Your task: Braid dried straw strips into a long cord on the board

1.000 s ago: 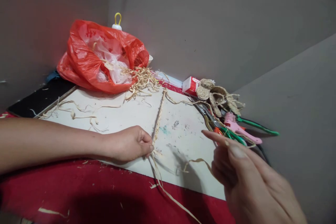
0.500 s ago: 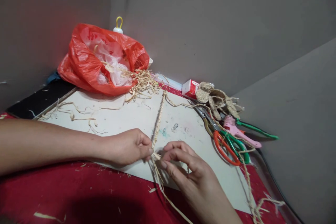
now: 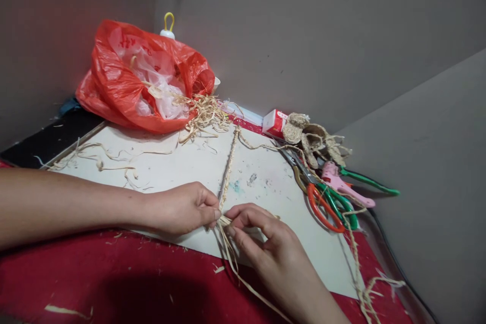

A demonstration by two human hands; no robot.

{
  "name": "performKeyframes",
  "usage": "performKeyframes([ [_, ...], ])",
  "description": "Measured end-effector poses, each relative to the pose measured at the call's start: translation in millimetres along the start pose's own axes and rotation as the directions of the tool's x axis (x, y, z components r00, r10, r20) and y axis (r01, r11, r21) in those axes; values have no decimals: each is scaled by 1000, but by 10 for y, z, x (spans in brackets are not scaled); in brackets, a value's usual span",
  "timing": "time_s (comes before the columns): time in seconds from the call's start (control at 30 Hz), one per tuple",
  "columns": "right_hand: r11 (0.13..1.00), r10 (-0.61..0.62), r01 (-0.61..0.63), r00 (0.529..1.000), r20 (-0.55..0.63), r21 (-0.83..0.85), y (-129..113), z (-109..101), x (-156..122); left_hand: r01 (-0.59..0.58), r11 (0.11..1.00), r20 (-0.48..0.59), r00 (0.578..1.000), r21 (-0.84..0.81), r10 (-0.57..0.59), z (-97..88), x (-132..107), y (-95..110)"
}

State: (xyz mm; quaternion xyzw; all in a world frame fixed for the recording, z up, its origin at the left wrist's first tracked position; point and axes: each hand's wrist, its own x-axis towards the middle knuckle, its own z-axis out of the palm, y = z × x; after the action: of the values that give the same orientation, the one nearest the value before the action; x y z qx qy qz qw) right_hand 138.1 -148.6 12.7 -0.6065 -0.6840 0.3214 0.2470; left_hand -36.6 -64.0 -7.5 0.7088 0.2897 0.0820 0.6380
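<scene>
A thin straw braid (image 3: 229,167) runs across the white board (image 3: 182,167) from the far edge toward me. My left hand (image 3: 182,208) pinches the braid's near end, fingers closed on it. My right hand (image 3: 266,243) meets it from the right, fingertips pinched on the loose straw strands (image 3: 231,258) that trail off the board over the red cloth (image 3: 114,278).
A red plastic bag (image 3: 140,78) spilling straw sits at the back left. Orange and green scissors (image 3: 326,202), a pink tool (image 3: 343,182), woven straw pieces (image 3: 311,139) and a small red-white box (image 3: 275,122) lie at the right. Grey walls close in behind and right.
My right hand came down from mid-air at the right and took hold of the loose strands beside my left hand. The left hand stayed on the braid.
</scene>
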Motion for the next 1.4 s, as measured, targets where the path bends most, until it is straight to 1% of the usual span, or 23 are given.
performKeyframes([
  [0.1,999,-49,48,998,-30,-19,21,48,7,-15,1000,4,1000,0,15,2,0,-11],
  [0.17,998,-56,54,997,-51,-36,30,76,14,-11,1000,0,1000,2,11,5,-5,-16],
  [0.33,995,-14,10,999,-49,-98,23,109,13,22,1000,-9,1000,-6,-22,13,-21,-5],
  [0.4,993,3,-11,998,-68,-121,22,115,11,23,1000,-10,1000,-13,-23,13,-24,3],
  [0.53,996,21,-29,995,-93,-80,32,127,19,10,1000,-1,1000,-25,-10,14,-25,10],
  [0.6,996,-3,-4,996,-84,-84,36,136,28,2,999,5,1000,-35,-2,17,-28,8],
  [0.73,983,-90,76,993,-76,-165,28,164,36,23,999,-4,1000,-30,-23,24,-34,16],
  [0.9,955,-143,106,983,-116,-279,30,215,30,36,999,-37,999,-3,-36,16,-40,35],
  [1.03,937,-199,142,968,-155,-319,68,241,37,49,999,-52,997,-23,-50,6,-28,3],
  [1.17,939,-212,157,965,-156,-305,100,237,48,94,987,-36,994,-134,-99,-6,4,-41],
  [1.27,953,-197,152,968,-153,-264,102,222,47,78,972,-37,995,-223,-88,-14,25,-44],
  [1.33,973,-147,118,979,-140,-200,90,208,45,68,958,-48,995,-277,-84,-15,30,-31],
  [1.4,993,-59,48,992,-108,-105,68,187,48,62,948,-48,996,-313,-81,-11,28,-16],
])
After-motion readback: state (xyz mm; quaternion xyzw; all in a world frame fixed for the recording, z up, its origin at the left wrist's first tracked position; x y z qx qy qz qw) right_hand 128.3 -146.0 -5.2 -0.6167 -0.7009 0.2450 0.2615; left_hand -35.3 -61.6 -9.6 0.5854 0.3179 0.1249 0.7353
